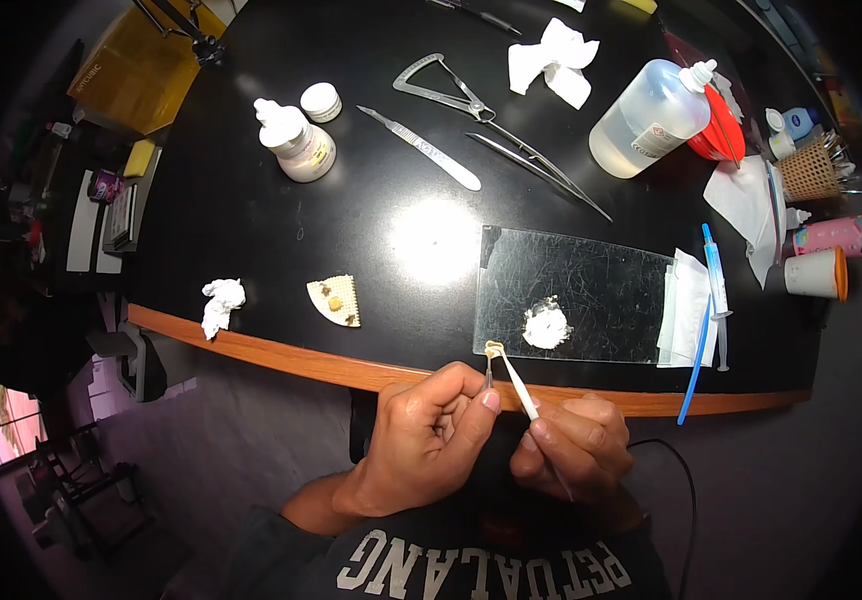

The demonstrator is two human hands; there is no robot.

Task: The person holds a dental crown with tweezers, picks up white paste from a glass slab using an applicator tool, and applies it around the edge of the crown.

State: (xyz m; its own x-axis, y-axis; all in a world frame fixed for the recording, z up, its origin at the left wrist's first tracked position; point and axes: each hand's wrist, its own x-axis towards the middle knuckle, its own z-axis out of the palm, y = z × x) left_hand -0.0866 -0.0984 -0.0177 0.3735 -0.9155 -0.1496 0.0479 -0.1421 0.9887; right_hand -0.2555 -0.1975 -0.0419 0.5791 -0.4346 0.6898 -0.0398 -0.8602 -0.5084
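- The big see-through bottle (pixel 641 122) has clear liquid in it; the small white bottle (pixel 303 148) and round white jar (pixel 321 104) stand near each other on the bench (pixel 391 230), but I can't see inside them;
- The woven pot (pixel 808 178) holds thin sticks (pixel 841 160);
- The tan piece (pixel 493 347) looks tiny; it sits at the tips of both tools, by the glass plate's (pixel 611 265) near edge;
- The left grip (pixel 421 435) pinches a thin metal tool (pixel 489 374); the right grip (pixel 581 445) pinches a white stick (pixel 518 383).

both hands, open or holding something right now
Left hand: closed, holding a thin metal tool.
Right hand: closed, holding a white stick.
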